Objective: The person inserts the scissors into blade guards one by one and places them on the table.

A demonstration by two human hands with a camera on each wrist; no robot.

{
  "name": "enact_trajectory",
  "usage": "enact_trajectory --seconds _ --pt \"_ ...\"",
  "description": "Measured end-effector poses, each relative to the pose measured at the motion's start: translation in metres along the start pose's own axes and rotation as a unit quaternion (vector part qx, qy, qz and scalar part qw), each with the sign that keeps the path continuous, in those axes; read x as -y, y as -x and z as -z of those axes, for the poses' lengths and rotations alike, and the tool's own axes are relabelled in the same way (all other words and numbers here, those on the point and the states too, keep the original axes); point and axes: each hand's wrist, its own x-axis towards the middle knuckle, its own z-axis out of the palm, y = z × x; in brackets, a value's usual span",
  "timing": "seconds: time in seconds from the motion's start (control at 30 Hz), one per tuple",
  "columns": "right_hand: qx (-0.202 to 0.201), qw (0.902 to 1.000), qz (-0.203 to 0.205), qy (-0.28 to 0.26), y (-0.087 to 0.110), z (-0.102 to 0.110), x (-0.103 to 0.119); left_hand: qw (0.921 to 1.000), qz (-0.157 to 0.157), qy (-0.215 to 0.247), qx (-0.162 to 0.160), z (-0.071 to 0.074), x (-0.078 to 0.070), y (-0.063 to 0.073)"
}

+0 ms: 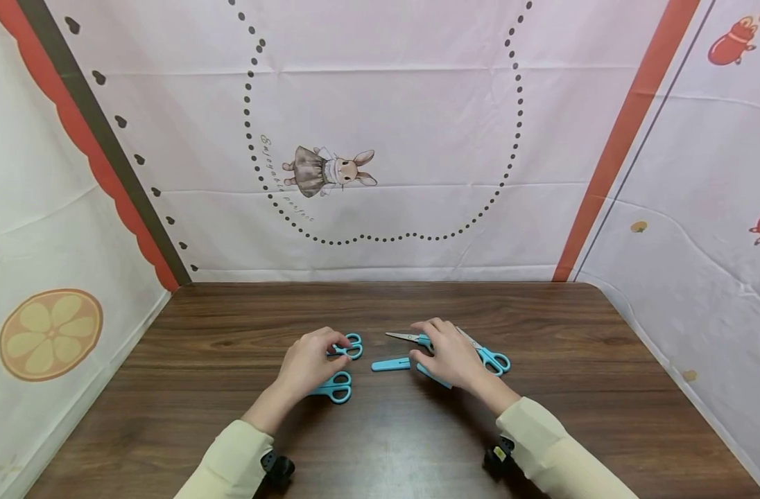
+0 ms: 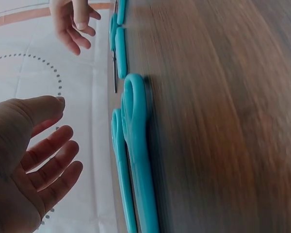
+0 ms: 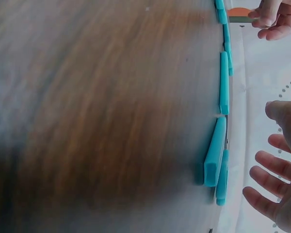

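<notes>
My left hand (image 1: 311, 362) hovers with loosely bent fingers over two pairs of turquoise scissors. Of the farther scissors (image 1: 355, 346) and the nearer scissors (image 1: 340, 389), mainly the handle loops show; the hand covers the rest in the head view. Nothing sits between its fingers in the left wrist view. My right hand (image 1: 453, 355), also holding nothing, is above two bare-bladed scissors, one pair (image 1: 402, 337) pointing left and partly hidden, the other (image 1: 495, 360) lying to the right. Two turquoise blade covers lie nearby, one cover (image 1: 390, 364) between the hands, another cover (image 1: 435, 376) partly under the right hand.
Everything lies on a dark brown wooden table (image 1: 380, 443). A printed cloth (image 1: 417, 138) with a rabbit figure hangs behind the far edge, and more cloth hangs along both sides. Small black cameras (image 1: 277, 468) are strapped at the cream sleeves (image 1: 230, 457).
</notes>
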Motion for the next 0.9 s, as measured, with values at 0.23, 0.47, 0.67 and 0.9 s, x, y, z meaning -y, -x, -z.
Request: enact_trajectory --seconds 0.23,0.47,0.67,0.9 --pt "0.001 1.0000 -0.004 -0.001 0.001 -0.002 -0.006 0.9997 -0.022 0.008 -0.009 -0.007 -0.008 -0.002" --pt "-0.002 0.9998 -0.019 0.003 0.002 -0.001 -0.009 0.9992 -0.035 0.019 -0.009 -0.014 -0.015 -0.005" --pt "-0.005 0.9995 -0.027 0.013 0.004 0.000 -0.010 0.9994 -0.024 0.023 0.011 -0.021 -0.016 -0.005" --pt "-0.010 0.9988 -0.046 0.014 0.005 -0.001 -0.014 0.9993 -0.022 0.009 0.030 -0.028 -0.017 -0.009"
